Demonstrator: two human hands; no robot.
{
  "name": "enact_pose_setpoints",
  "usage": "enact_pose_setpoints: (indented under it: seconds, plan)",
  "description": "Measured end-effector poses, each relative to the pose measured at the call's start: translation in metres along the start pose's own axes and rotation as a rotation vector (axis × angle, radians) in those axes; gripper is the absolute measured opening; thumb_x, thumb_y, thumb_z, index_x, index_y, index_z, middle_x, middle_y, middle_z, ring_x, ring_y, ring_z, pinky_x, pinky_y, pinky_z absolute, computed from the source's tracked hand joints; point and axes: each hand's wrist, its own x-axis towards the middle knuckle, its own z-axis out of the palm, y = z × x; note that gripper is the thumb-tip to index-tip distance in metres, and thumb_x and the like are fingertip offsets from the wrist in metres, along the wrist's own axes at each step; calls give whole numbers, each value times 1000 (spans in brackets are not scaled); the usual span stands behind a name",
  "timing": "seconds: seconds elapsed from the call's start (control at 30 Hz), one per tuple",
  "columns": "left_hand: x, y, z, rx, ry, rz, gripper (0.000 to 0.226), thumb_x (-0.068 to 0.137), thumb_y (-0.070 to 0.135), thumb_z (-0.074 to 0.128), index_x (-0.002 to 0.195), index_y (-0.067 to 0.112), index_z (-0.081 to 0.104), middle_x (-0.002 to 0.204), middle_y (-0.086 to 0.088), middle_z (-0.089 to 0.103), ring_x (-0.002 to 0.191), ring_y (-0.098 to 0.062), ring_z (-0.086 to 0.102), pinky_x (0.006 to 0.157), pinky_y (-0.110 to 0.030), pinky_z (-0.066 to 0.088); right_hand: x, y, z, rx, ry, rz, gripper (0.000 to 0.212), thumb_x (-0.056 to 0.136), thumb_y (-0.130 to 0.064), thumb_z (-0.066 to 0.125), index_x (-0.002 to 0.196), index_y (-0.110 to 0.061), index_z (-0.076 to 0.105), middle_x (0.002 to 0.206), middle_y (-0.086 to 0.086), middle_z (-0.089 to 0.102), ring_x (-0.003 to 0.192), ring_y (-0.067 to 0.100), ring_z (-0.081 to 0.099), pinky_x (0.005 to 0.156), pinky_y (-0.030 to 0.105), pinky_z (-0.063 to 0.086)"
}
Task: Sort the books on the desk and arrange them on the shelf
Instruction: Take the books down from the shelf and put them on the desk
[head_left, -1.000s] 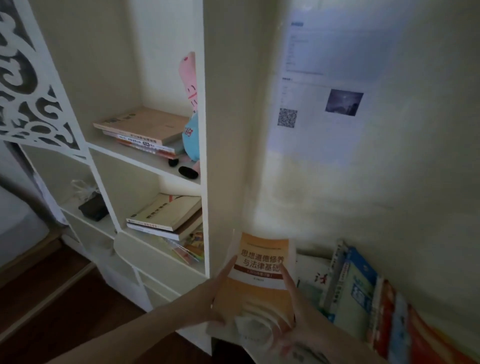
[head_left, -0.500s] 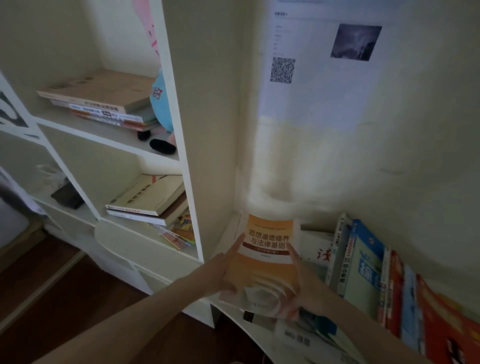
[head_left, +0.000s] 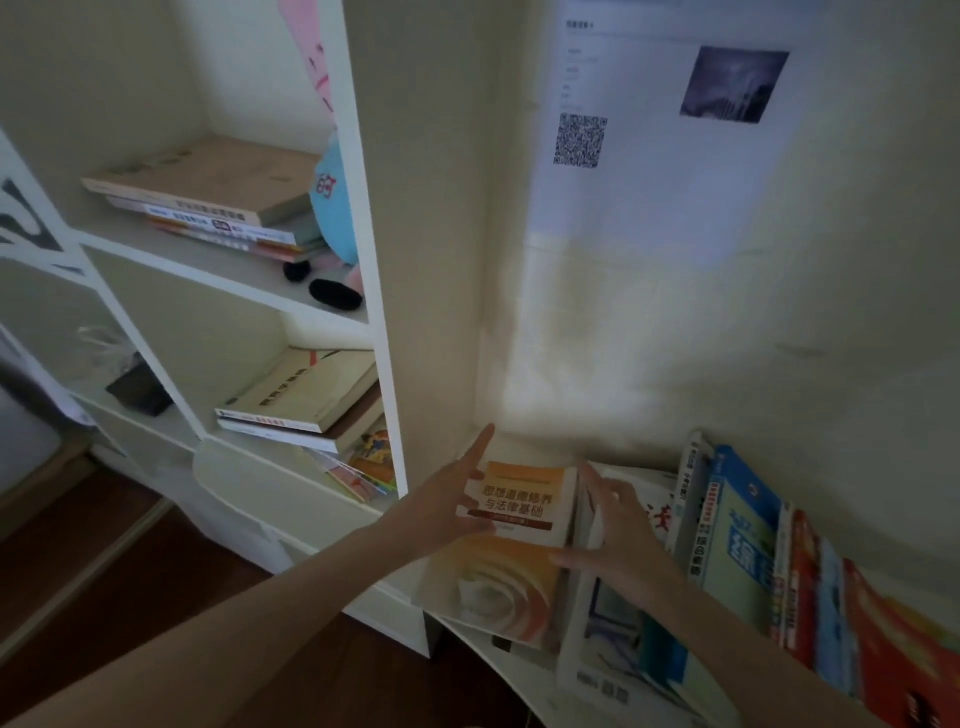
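An orange-and-white book (head_left: 519, 512) with dark Chinese title lettering lies tilted on a pile of books (head_left: 618, 660) at the desk's left end. My left hand (head_left: 445, 501) touches its left edge with straight fingers, the index finger pointing up. At the book's right edge my right hand (head_left: 621, 535) rests with fingers spread and the thumb on the cover. A row of books (head_left: 743, 540) leans against the wall to the right. The white shelf (head_left: 382, 291) stands to the left.
The shelf's upper compartment holds a flat stack of books (head_left: 208, 202) and a pink-and-blue plush toy (head_left: 332, 208). Another stack (head_left: 306, 395) lies one level lower. A dark box (head_left: 139, 395) sits further left. A printed sheet with a QR code (head_left: 581, 141) hangs on the wall.
The orange book has sunk from a more upright pose down onto the pile. My left index finger has lifted off it. Both hands stay at its edges.
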Motion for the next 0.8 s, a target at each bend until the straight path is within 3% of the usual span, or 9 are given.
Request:
enact_pose_setpoints:
  seconds: [0.1,0.23,0.33,0.43,0.53,0.6,0.67,0.73,0.8]
  plan:
    - [-12,10,-17,-22,23,8,98,81,27,73,138,56,-2,132,9,44,105,-6,57,88,-27,53,-6,-15,-8,72,0,-57,106,75,-28,81,154,-27,10,147,-2,26,132,12,30,108,25,25]
    - [-39,24,-49,-40,82,23,94,79,29,75,142,56,10,123,20,47,104,-1,58,82,-28,56,-18,-52,-19,122,-2,-167,106,73,-37,81,152,-35,10,137,-11,29,128,8,34,107,27,31]
    - [-61,41,-84,-67,184,75,82,76,32,76,133,60,26,117,21,54,97,1,62,83,-28,56,-28,-93,-27,112,-19,-297,103,73,-46,79,146,-50,6,134,-22,27,127,3,35,106,31,38]
    - [-84,59,-129,-126,380,114,55,78,25,74,118,52,47,102,14,63,87,-3,66,79,-30,57,-37,-140,-32,103,-23,-435,95,78,-44,76,139,-58,5,136,-27,27,124,-5,33,93,13,33]
    - [-99,69,-177,-130,651,142,34,83,25,70,111,39,58,92,12,67,83,-6,67,73,-31,57,-43,-183,-36,129,-2,-534,88,79,-46,73,141,-57,12,138,-29,29,126,-6,36,99,14,33]
    - [-103,71,-206,-152,756,165,34,84,26,69,115,34,56,96,13,65,83,-4,66,69,-31,58,-46,-209,-39,178,6,-590,82,79,-45,73,133,-64,14,138,-30,31,125,-8,37,103,17,35]
    - [-99,67,-230,-89,822,184,43,83,29,70,120,36,51,106,12,62,89,0,63,76,-29,55,-47,-234,-41,203,-4,-626,81,79,-41,74,126,-67,14,135,-33,29,126,-8,35,107,21,35]
    - [-92,58,-253,-51,877,158,52,83,30,71,128,35,47,122,1,56,104,-9,60,85,-31,50,-45,-261,-41,238,-31,-655,80,81,-34,75,127,-62,17,129,-37,26,126,-8,32,107,22,34]
    - [-83,47,-274,-173,870,46,63,83,31,71,139,30,40,138,-9,44,118,-23,53,94,-36,46,-37,-287,-41,267,-42,-670,82,81,-31,76,137,-54,20,134,-32,28,125,-7,31,105,23,34]
